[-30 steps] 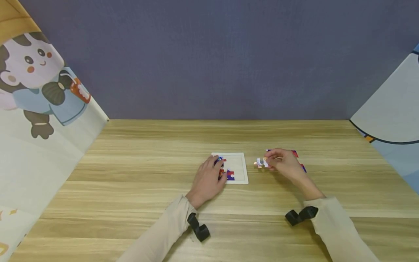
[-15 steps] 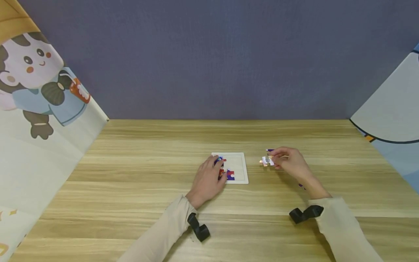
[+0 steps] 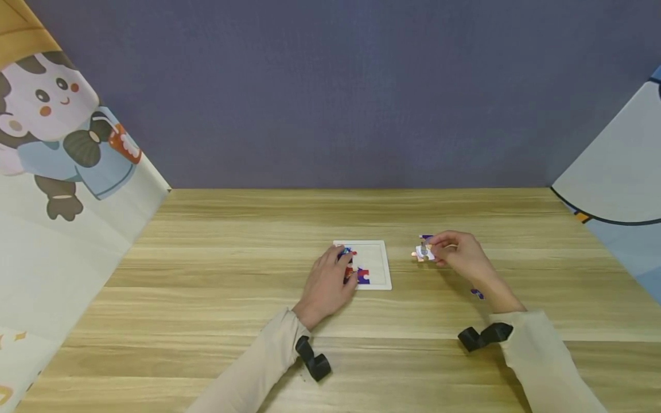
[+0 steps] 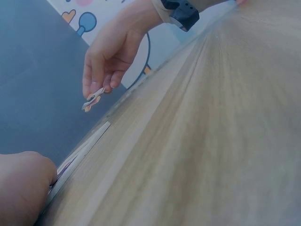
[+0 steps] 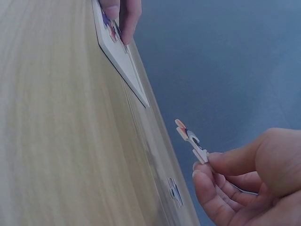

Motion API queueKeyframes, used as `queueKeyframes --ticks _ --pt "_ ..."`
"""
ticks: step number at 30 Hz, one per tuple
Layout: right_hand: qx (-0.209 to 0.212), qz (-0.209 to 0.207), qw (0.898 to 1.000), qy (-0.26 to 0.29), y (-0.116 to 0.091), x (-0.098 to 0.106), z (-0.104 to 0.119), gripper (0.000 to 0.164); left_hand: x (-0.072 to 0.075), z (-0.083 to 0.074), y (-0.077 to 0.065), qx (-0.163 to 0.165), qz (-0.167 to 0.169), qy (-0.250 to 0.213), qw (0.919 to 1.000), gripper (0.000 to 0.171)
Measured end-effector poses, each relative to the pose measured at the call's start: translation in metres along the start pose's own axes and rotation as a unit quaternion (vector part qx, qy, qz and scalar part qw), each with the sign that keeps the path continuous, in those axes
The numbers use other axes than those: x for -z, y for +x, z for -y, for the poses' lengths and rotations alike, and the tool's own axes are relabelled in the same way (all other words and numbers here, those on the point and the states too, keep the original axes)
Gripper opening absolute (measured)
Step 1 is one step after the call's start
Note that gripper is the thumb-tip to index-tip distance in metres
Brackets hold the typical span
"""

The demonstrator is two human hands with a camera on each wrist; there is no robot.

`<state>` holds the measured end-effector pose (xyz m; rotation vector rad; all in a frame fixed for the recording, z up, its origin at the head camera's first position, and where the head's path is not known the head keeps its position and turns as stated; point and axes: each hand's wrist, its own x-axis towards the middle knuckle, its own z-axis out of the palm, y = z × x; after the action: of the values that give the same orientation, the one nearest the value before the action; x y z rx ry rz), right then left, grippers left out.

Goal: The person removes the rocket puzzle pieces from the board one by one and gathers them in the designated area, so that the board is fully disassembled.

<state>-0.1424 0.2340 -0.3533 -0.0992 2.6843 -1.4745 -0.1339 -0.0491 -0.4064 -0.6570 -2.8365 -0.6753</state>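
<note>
My right hand (image 3: 461, 255) pinches a jigsaw piece (image 3: 424, 253), white and grey with orange bits, between thumb and fingers. In the right wrist view that piece (image 5: 192, 140) is held tilted, up off the table. To its left lies a white puzzle tray (image 3: 379, 265), where several blue, red and purple pieces (image 3: 364, 276) fill part of the left side and bottom. My left hand (image 3: 326, 279) rests on the tray's left side with its fingers over those pieces, covering some of them.
A loose purple piece (image 3: 426, 236) lies just behind the held one, and another purple piece (image 3: 477, 293) is beside my right wrist. The wooden table (image 3: 248, 246) ends at a dark blue back wall (image 3: 330, 103).
My right hand has moved a little to the right with the piece, uncovering the purple piece by the wrist and covering the red-purple ones at right. The left hand has stayed put.
</note>
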Motion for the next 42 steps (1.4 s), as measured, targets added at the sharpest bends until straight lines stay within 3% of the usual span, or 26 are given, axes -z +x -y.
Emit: queueKeyframes --ticks 18,42 --pt "-0.01 -0.013 0.997 -0.074 0.0 0.019 -0.001 0.026 0.002 0.0 -0.001 -0.001 -0.005 -0.002 1.0 0.047" --pt "-0.038 0.033 0.995 -0.084 0.0 0.024 -0.012 0.025 0.0 0.0 -0.002 -0.006 0.005 0.012 0.9999 0.051"
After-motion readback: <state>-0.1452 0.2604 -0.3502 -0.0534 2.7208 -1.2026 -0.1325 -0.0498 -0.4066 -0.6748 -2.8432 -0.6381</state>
